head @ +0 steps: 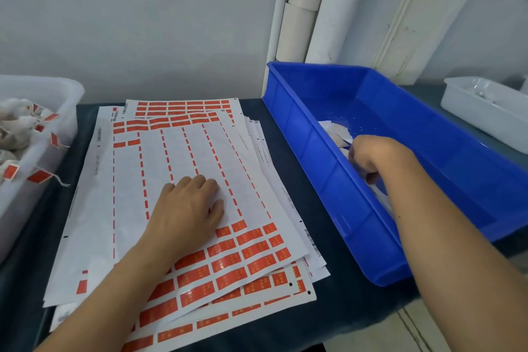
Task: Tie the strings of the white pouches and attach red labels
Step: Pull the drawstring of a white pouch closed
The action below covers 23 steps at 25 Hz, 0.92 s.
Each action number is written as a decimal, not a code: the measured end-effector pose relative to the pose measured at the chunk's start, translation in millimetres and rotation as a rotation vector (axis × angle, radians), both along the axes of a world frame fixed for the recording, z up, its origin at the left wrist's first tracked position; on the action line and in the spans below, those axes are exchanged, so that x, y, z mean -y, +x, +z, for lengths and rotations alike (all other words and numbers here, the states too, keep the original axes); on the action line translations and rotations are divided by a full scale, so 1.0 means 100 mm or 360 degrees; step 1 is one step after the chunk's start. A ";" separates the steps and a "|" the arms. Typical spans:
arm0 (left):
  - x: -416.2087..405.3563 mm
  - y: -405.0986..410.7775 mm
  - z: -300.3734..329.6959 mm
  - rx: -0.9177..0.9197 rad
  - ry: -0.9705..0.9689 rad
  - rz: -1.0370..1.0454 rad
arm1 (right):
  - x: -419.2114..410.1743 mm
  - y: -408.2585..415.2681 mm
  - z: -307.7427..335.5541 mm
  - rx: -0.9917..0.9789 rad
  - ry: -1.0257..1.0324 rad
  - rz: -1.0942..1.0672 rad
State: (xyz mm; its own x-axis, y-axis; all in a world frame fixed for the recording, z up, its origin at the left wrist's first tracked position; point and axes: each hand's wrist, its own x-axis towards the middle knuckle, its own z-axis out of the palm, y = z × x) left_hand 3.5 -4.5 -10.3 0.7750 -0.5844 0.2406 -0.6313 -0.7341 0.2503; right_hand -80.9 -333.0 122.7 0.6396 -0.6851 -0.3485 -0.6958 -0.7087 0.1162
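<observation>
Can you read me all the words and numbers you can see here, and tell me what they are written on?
No text here is clear enough to quote.
Red labels on the top sheet: small yellow marks, too blurred to read.
Sheet edges: a barcode and a line of tiny print, too small to read.
Labels on the tied pouches in the white tub: too small and blurred.
Blue bin: no writing visible.

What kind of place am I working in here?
Probably a small packing or labelling bench in a workshop. Stacked sheets of red labels cover a dark table, a blue bin holds untied pouches, and a white tub holds labelled ones.
</observation>
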 end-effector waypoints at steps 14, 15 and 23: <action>0.01 0.02 -0.02 -0.0029 -0.0029 0.0009 | 0.09 -0.07 0.13 0.0361 0.0117 0.0305; 0.01 0.02 -0.02 -0.0029 -0.0026 0.0009 | 0.09 -0.08 0.14 0.0407 0.0121 0.0303; 0.01 0.04 -0.03 -0.0037 -0.0050 0.0004 | 0.01 -0.08 0.32 0.0693 0.0083 0.0438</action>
State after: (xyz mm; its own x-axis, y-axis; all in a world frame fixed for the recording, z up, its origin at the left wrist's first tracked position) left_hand 7.0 -5.4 -13.0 0.7821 -0.5749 0.2406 -0.6231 -0.7271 0.2882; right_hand -88.5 -333.6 154.5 0.8872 -0.4598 -0.0391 -0.4587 -0.8696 -0.1828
